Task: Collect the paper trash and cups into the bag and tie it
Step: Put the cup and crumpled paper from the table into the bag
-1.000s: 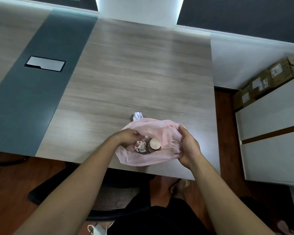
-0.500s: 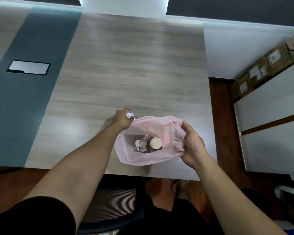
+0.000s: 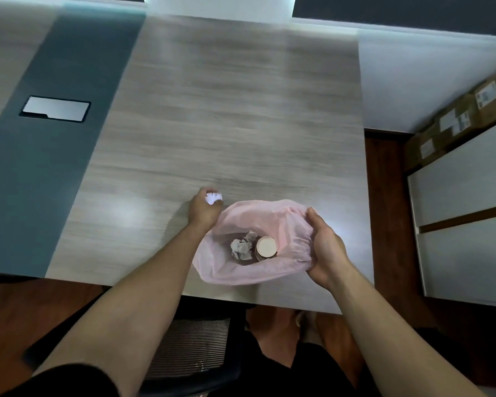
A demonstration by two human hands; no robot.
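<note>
Left hand [image 3: 204, 211] was down in the bag's mouth a second ago, and it's since come out to the far-left side of the rim and picked up the white paper wad [image 3: 214, 198] that was lying on the worktop [image 3: 226, 110] behind the bag. Its fingers are curled round the wad now, and it sits just beyond the rim, not yet over the opening. The pink plastic bag [image 3: 272, 217] sits near the worktop's front edge, mouth wide open and facing up. Inside it you can see a grey crumpled paper [image 3: 242, 247] and, right beside it and touching, a paper cup [image 3: 266, 247] standing upright. Right hand [image 3: 325, 249] is on the bag's right side like before, thumb over the gathered rim and fingers clamped on the plastic, holding it open. Moving out, the worktop is pale wood grain with a grey-blue strip [image 3: 40, 144] along the left, and there's a metal cover plate [image 3: 56, 108] set into that strip. A mesh office chair [image 3: 195, 348] is below the front edge on a dark wooden floor [image 3: 384, 196]. Off to the right there's a white cabinet [image 3: 464, 196], with labelled cardboard boxes [image 3: 467, 113] behind it.
</note>
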